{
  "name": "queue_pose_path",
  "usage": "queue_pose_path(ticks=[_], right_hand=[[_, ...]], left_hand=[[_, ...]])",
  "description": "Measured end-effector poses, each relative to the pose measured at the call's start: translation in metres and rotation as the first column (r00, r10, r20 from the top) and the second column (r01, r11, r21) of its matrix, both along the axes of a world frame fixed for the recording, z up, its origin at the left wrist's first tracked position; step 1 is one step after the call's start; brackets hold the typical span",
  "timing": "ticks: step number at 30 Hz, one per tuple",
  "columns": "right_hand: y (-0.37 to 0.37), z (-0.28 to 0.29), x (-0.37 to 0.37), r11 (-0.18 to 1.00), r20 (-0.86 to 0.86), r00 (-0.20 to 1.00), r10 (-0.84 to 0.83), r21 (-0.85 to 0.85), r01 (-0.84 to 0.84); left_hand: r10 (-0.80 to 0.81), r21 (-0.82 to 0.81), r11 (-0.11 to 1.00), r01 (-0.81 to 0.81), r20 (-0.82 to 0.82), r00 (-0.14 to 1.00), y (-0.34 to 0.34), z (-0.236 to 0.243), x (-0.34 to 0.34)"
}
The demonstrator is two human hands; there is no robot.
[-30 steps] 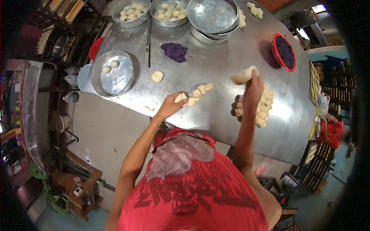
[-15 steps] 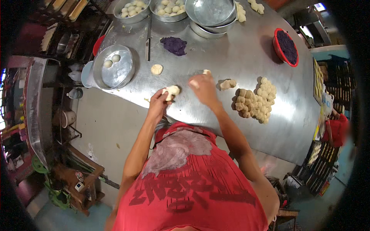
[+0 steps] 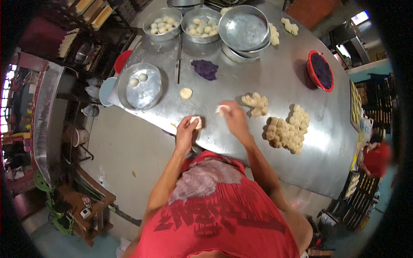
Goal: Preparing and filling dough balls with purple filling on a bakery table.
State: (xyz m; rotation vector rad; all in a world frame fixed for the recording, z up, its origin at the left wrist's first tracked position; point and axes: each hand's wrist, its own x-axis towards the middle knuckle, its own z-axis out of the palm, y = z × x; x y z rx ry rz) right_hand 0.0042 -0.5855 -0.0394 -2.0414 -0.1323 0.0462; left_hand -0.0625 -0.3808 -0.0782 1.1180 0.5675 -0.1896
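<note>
Close to the metal table's near edge, my left hand [image 3: 185, 131] is closed on a small lump of pale dough [image 3: 196, 123]. A short way to its right, my right hand [image 3: 235, 119], slightly blurred, pinches another bit of dough [image 3: 222, 109] over the tabletop. One flat round dough piece [image 3: 186, 93] lies beyond my left hand. Right of my right hand sit a loose clump of dough pieces [image 3: 256, 104] and a larger cluster of dough balls [image 3: 289, 130]. A mound of purple filling [image 3: 205, 69] lies farther off, straight ahead.
A round pan [image 3: 157, 79] with two dough balls stands left, beside a long knife [image 3: 177, 66]. Two pans of dough balls [image 3: 162, 37] and stacked empty pans [image 3: 243, 28] are at the far side. A red bowl of purple filling [image 3: 330, 89] stands right. A person in red [image 3: 375, 160] is far right.
The whole view has shifted a little. The clump right of my right hand now shows more dough pieces. My left hand's lump looks smaller, and my right hand has come back nearer with dough.
</note>
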Motion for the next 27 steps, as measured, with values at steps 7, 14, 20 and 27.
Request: queue_pose_path(ticks=[7, 14, 20, 27], right_hand=[[-0.034, -0.028, 0.078, 0.886, 0.372, 0.923, 0.094, -0.454, 0.093], [0.069, -0.068, 0.127, 0.950, 0.319, 0.942, -0.108, -0.246, 0.192], [0.049, -0.113, 0.148, 0.938, 0.222, 0.964, -0.144, -0.281, 0.205], [0.041, -0.060, 0.077, 0.885, -0.435, 0.877, 0.202, 0.465, 0.027]], left_hand=[[0.067, -0.162, 0.985, -0.060, 0.037, 0.997, 0.046, 0.011, -0.011], [-0.009, -0.060, 0.998, 0.009, -0.002, 1.000, 0.035, 0.016, -0.007], [-0.007, -0.132, 0.991, 0.003, -0.027, 1.000, 0.012, 0.012, -0.015], [0.079, 0.001, 0.997, -0.079, -0.048, 0.996, 0.020, 0.002, -0.027]])
